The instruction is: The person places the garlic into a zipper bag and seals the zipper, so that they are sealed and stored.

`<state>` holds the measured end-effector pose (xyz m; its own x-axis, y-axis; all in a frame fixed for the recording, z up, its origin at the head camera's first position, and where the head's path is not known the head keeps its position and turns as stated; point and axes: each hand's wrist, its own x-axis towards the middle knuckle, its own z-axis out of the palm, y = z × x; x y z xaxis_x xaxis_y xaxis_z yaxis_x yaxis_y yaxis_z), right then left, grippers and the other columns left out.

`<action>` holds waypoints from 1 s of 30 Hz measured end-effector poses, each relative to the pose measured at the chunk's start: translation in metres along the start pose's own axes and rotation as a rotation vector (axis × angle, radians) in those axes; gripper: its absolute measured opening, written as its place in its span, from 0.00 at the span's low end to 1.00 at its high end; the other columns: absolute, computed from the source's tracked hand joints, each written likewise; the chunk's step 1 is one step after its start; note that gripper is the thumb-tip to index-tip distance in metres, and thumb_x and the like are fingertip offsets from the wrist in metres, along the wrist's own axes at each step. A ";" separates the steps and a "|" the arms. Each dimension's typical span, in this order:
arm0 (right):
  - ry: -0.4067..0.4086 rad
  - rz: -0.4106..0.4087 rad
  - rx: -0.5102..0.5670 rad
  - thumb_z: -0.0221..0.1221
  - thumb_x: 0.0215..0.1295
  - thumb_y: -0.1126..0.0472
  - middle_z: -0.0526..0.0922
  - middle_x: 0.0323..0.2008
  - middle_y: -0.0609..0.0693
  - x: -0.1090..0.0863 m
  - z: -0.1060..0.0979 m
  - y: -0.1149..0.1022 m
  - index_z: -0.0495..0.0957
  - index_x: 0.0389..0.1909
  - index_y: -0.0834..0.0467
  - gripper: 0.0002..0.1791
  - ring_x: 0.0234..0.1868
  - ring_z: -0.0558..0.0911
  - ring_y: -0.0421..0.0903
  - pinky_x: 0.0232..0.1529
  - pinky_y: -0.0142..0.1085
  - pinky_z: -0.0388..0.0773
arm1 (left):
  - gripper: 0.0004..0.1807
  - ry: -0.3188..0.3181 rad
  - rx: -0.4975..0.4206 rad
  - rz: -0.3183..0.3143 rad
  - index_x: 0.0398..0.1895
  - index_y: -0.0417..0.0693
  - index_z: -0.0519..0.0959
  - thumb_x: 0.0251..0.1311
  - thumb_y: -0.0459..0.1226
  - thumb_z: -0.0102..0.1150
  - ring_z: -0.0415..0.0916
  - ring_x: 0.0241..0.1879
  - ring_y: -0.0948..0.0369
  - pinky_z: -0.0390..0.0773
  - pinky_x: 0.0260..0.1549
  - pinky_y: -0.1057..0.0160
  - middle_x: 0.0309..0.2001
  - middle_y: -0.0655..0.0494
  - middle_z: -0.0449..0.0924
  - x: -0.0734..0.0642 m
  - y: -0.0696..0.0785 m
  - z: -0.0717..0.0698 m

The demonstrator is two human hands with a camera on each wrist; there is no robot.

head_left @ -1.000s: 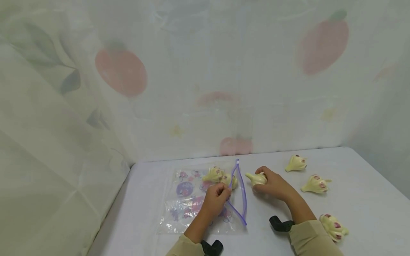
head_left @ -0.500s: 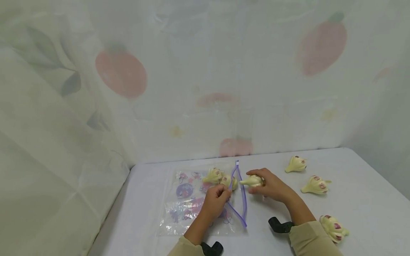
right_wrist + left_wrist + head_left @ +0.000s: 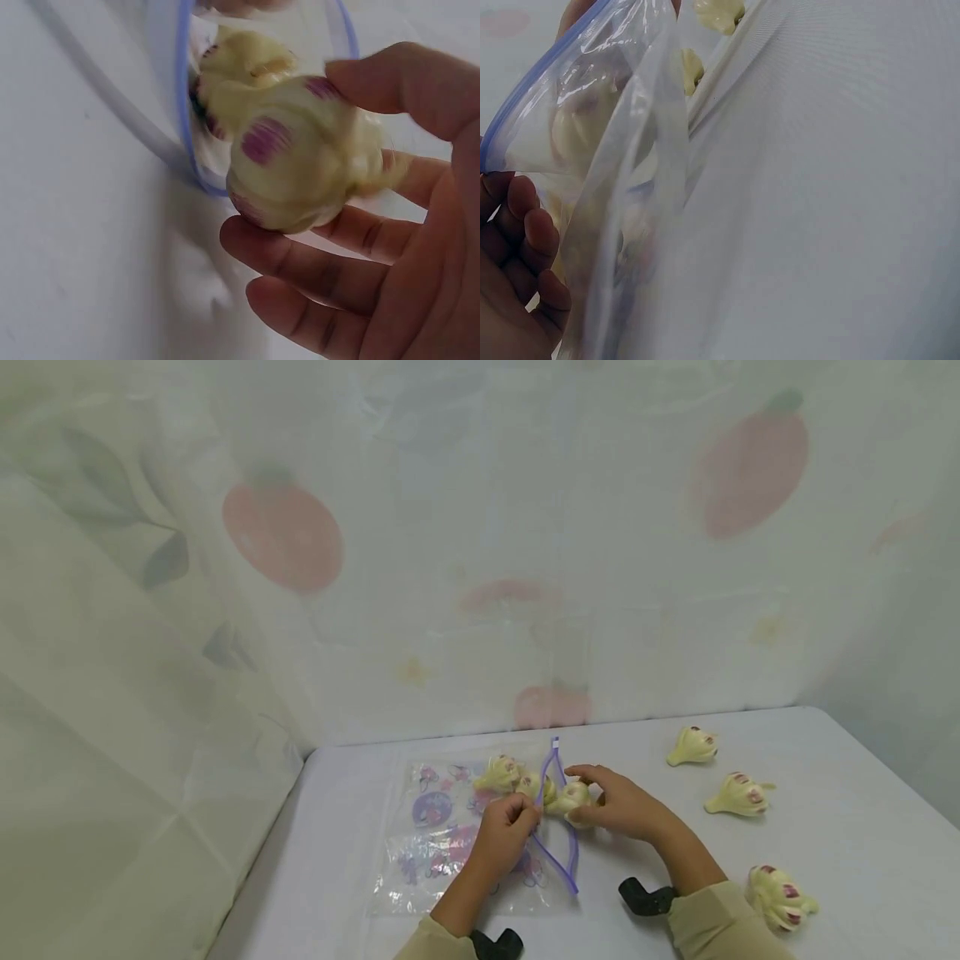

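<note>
A clear zip bag (image 3: 420,860) with a purple zip edge and printed pictures lies flat on the table, its mouth facing right. My left hand (image 3: 504,831) pinches the bag's zip edge, as the left wrist view (image 3: 517,255) also shows. Two garlic bulbs (image 3: 498,772) are inside the bag near its mouth. My right hand (image 3: 626,806) holds another garlic bulb (image 3: 292,157) between thumb and fingers, at the open mouth. In the right wrist view the purple rim (image 3: 182,97) is just beyond that bulb.
On the right of the white table (image 3: 862,827) lie three more garlic bulbs: one at the back (image 3: 692,746), one in the middle (image 3: 740,794) and one near my right sleeve (image 3: 780,897). A fruit-print curtain (image 3: 480,527) hangs behind.
My right hand has carried its garlic bulb left, from beside the bag to the bag's mouth. My left hand keeps its place on the zip edge.
</note>
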<state>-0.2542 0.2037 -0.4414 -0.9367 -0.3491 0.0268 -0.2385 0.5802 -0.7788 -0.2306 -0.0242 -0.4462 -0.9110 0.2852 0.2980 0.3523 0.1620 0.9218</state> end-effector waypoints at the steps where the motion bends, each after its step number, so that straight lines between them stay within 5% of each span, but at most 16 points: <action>1: 0.001 0.000 0.009 0.69 0.54 0.50 0.75 0.57 0.59 0.001 0.002 0.000 0.70 0.64 0.53 0.36 0.32 0.79 0.44 0.33 0.38 0.75 | 0.14 0.000 -0.001 0.002 0.18 0.37 0.72 0.63 0.28 0.55 0.61 0.19 0.72 0.63 0.20 0.74 0.17 0.62 0.65 0.000 0.000 0.000; 8: 0.006 -0.028 0.002 0.75 0.46 0.50 0.74 0.30 0.48 0.004 0.017 0.000 0.66 0.39 0.54 0.29 0.22 0.71 0.39 0.25 0.32 0.70 | 0.15 0.008 -0.008 0.020 0.17 0.39 0.71 0.63 0.27 0.55 0.61 0.18 0.73 0.62 0.19 0.74 0.16 0.63 0.65 0.000 -0.003 0.001; 16: 0.071 -0.128 -0.121 0.75 0.46 0.49 0.70 0.24 0.42 0.005 0.021 -0.002 0.70 0.19 0.52 0.21 0.25 0.68 0.38 0.25 0.29 0.66 | 0.14 -0.002 -0.013 0.004 0.18 0.39 0.72 0.63 0.28 0.55 0.61 0.19 0.72 0.63 0.20 0.74 0.17 0.61 0.66 -0.001 -0.003 0.002; 21: -0.012 -0.159 -0.077 0.72 0.53 0.50 0.74 0.16 0.36 0.005 0.025 -0.004 0.78 0.17 0.49 0.14 0.20 0.70 0.32 0.22 0.28 0.68 | 0.14 -0.004 -0.010 0.022 0.18 0.37 0.71 0.62 0.27 0.54 0.60 0.18 0.73 0.62 0.20 0.75 0.17 0.61 0.65 0.000 -0.003 0.002; 30: -0.081 -0.161 0.010 0.65 0.62 0.53 0.82 0.23 0.43 0.006 0.026 -0.006 0.84 0.27 0.51 0.08 0.23 0.78 0.36 0.25 0.30 0.75 | 0.14 0.018 0.008 0.038 0.17 0.39 0.72 0.61 0.26 0.55 0.60 0.19 0.73 0.61 0.20 0.74 0.17 0.63 0.65 0.000 -0.002 0.001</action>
<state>-0.2518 0.1788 -0.4524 -0.8628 -0.4954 0.1008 -0.3805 0.5049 -0.7748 -0.2315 -0.0231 -0.4487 -0.9008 0.2739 0.3369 0.3880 0.1593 0.9078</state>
